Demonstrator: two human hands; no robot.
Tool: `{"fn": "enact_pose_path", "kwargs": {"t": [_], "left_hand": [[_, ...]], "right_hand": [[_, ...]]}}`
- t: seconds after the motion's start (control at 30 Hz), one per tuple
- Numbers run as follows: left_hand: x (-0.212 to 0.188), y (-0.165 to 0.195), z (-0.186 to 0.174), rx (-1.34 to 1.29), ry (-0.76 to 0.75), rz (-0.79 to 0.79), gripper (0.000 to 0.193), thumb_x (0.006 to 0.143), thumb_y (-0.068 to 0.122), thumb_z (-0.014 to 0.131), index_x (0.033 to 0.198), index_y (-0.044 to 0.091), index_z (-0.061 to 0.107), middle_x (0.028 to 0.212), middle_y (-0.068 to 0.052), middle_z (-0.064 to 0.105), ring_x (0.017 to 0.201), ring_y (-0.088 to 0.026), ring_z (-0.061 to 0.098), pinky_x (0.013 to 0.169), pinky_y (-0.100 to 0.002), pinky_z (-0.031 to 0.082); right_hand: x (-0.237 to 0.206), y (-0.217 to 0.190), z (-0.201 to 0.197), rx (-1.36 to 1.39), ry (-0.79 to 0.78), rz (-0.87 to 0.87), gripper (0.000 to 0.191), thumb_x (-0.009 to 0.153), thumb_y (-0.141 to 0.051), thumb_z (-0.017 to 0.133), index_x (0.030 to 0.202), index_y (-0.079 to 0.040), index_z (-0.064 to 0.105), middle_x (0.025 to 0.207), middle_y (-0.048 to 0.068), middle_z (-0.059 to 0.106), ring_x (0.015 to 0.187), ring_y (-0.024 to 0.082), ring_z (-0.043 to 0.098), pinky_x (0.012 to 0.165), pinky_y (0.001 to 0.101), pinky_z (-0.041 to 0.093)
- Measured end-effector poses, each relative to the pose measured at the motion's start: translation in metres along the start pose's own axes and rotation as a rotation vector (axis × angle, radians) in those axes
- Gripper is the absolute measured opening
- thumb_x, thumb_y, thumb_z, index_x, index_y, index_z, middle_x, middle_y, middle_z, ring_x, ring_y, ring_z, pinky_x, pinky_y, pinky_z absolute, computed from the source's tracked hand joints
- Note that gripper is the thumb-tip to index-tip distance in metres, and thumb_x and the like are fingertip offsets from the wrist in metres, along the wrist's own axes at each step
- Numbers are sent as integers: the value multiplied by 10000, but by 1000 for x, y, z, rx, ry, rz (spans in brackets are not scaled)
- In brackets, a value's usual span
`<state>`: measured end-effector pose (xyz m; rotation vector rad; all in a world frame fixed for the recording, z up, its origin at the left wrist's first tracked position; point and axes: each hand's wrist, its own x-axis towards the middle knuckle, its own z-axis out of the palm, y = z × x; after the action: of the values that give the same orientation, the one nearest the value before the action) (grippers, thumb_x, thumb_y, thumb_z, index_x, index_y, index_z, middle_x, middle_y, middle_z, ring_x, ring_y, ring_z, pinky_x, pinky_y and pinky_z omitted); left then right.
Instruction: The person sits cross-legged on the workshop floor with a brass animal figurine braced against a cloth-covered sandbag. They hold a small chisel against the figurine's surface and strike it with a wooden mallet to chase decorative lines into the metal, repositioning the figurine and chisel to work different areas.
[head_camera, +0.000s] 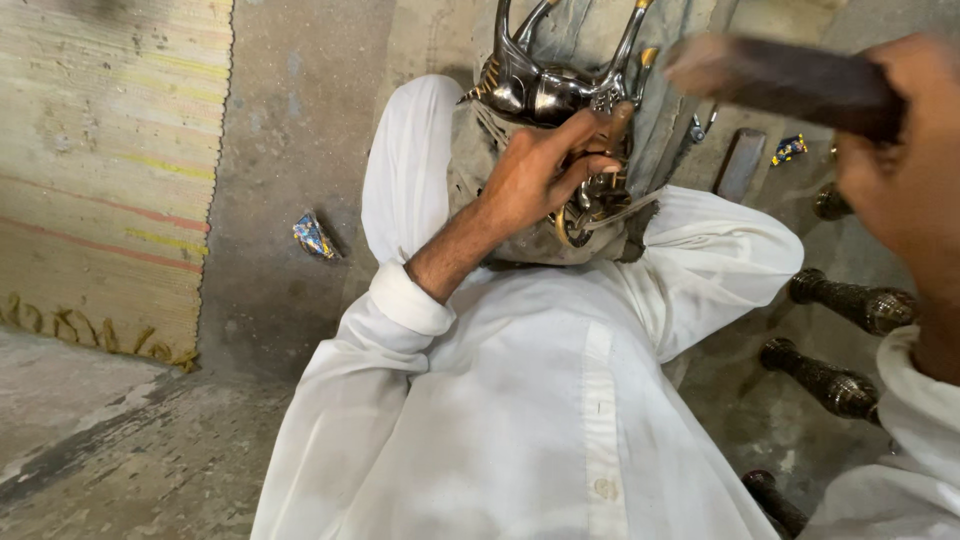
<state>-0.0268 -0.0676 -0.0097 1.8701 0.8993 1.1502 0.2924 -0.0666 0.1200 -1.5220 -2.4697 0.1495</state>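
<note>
woven mat (105, 170) left | foil wrapper (315, 238) on floor | dark turned metal pcs (850, 300) right

I see shiny silver on the horned metal piece (545, 85), brass-gold at the horn tips and at the ring (570, 228) low on it. Cloth (480, 160) under it reads dull grey-beige. Shirt (520, 400) plain white, no pattern, faint grey smudges. Tool (790, 85) in right hand (905, 150) is dark brown, blurred. Mat (110, 170) pale straw with thin stripes: yellow, pink, red, plus a yellowish scroll border along its lower edge. Floor (290, 150) mottled grey-brown. Wrapper (315, 238) blue, white and yellow. Turned posts (855, 303) dark bronze-black with fine embossed pattern
</note>
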Motion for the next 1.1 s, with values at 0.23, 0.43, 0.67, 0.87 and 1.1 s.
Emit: {"fn": "enact_pose_path", "kwargs": {"t": [0.23, 0.43, 0.67, 0.87, 1.1], "left_hand": [[8, 1, 3, 64, -73, 51, 381, 987, 204, 762, 1312, 114, 583, 976, -84, 780, 807, -226, 787, 681, -356, 604], [28, -5, 6, 118, -298, 28, 309, 965, 225, 753, 1223, 108, 629, 845, -51, 781, 722, -204, 779, 630, -370, 586], [39, 0, 6, 171, -408, 94, 380, 898, 233, 773, 1244, 122, 661, 769, -75, 755, 619, -211, 730, 563, -411, 548], [32, -2, 1, 139, -433, 47, 356, 908, 219, 761, 1236, 125, 659, 769, -64, 764, 616, -188, 746, 560, -385, 558], [17, -1, -4, 72, -227, 61, 335, 1004, 258, 728, 1225, 80, 552, 954, -81, 794, 814, -248, 788, 657, -377, 598]], "right_hand": [[-25, 29, 10, 150, -60, 70, 274, 1054, 141, 704, 1258, 36, 554, 989, 164, 595, 825, 225, 654, 763, 300, 543], [-28, 19, 5, 78, -59, 91, 229, 1042, 135, 700, 1219, 45, 588, 933, 180, 644, 760, 232, 662, 696, 328, 530], [-41, -18, -7, 257, -19, 264, 296, 994, 81, 725, 1253, 69, 583, 1012, 190, 659, 865, 246, 680, 796, 363, 551], [-68, -13, 9, -311, -41, 110, 325, 805, 69, 792, 1093, 38, 644, 986, 212, 722, 895, 354, 722, 785, 409, 589], [-89, 26, 46, 379, 242, 365, 157, 1148, -67, 589, 1285, 9, 592, 1149, 116, 654, 1015, 191, 650, 914, 267, 522]]}}
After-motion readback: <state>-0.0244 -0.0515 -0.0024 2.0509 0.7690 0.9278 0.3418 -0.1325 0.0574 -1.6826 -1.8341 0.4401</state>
